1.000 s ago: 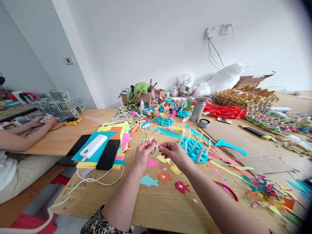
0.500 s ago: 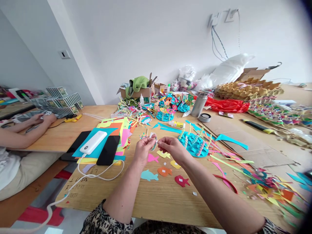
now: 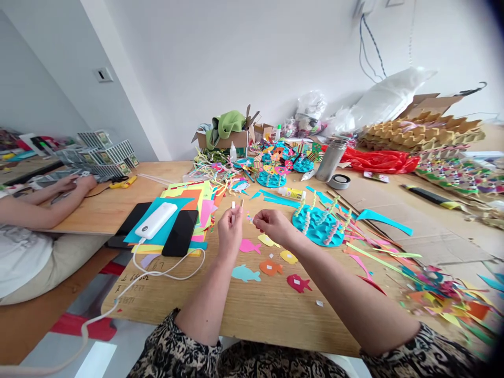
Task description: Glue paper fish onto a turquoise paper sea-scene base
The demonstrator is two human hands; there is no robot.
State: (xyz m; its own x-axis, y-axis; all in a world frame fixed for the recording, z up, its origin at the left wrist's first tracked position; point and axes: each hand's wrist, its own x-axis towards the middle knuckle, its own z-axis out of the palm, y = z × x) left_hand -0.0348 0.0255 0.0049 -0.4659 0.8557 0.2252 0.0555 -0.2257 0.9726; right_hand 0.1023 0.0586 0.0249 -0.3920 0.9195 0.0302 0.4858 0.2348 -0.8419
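Observation:
My left hand is closed in a pinch on a small white strip, its end showing above the fingertips. Just to the right, my right hand is also pinched; whatever is between its fingertips is too small to make out. Below the hands lie paper fish: a pink fish, a light blue fish, an orange fish, a red fish and two yellow ones. Small white squares sit on the orange fish, the red fish and one yellow fish. A loose white square lies nearer the table's edge.
Right of my hands stands a blue bumpy base with twisted stems. A glue stick and steel flask are behind. On the left are a phone, a white power bank and its cable. Another person's hands work at far left.
My hands have moved apart, the left one leftward, and the white strip now stands upright in it. The view has shifted slightly.

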